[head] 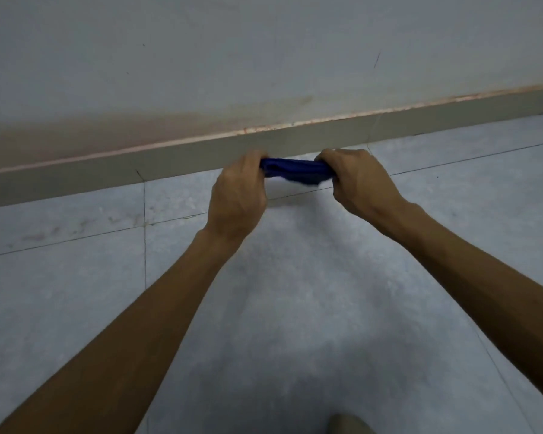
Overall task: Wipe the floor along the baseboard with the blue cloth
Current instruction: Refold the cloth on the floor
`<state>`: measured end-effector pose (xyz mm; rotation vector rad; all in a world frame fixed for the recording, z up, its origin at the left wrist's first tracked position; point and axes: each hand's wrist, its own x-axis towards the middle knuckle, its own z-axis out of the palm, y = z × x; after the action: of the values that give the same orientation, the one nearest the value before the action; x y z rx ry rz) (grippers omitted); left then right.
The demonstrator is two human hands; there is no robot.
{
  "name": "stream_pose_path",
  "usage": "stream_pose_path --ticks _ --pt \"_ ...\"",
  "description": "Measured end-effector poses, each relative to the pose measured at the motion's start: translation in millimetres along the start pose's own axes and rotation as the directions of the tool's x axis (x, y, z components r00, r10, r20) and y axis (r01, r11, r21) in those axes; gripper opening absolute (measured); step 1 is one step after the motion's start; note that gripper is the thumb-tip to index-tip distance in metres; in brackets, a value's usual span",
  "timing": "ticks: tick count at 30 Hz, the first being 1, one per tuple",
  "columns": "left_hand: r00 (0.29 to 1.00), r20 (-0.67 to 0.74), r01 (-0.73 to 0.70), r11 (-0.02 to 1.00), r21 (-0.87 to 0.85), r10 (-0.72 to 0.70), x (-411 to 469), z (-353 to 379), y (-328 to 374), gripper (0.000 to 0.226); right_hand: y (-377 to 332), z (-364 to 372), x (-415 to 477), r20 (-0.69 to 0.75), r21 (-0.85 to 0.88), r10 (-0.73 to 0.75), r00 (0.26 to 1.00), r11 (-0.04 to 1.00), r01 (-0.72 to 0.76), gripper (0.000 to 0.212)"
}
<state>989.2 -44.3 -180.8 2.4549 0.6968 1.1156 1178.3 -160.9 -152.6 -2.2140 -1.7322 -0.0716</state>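
Observation:
A dark blue cloth (297, 170) is bunched into a short roll and stretched between both fists, right in front of the grey baseboard (176, 166). My left hand (237, 195) grips its left end and my right hand (358, 180) grips its right end. Whether the cloth touches the floor I cannot tell. Most of the cloth is hidden inside the fists. The pale grey tiled floor (295, 277) lies beneath, with a grout line running under the hands.
The baseboard runs diagonally from lower left to upper right, with a reddish stained edge (264, 128) on top and a pale wall (264, 51) above. Dirt marks (54, 230) show on the floor tiles at left. A foot or shoe tip (347, 424) shows at the bottom edge.

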Motion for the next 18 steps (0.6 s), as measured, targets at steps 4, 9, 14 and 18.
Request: stream_pose_path --ticks 4,9,14,18 --pt "0.988 0.152 -0.041 0.997 0.062 0.031 -49 5 -19 0.020 -2 27 -44 0.038 -0.004 -0.064 0.997 0.998 0.064 0.048" --pt "0.774 0.608 -0.262 0.964 0.050 0.179 -162 13 -37 0.014 -24 80 -142 0.588 -0.055 -0.077 0.805 0.989 0.136 0.067" --pt "0.575 0.752 -0.481 0.877 -0.008 0.322 -176 -11 -48 0.042 -32 91 -207 0.562 -0.089 -0.220 0.798 0.942 0.323 0.075" --pt "0.640 0.705 -0.418 0.908 -0.014 0.305 -132 6 -58 0.046 -21 72 -147 0.485 -0.011 -0.044 0.873 0.998 0.057 0.040"
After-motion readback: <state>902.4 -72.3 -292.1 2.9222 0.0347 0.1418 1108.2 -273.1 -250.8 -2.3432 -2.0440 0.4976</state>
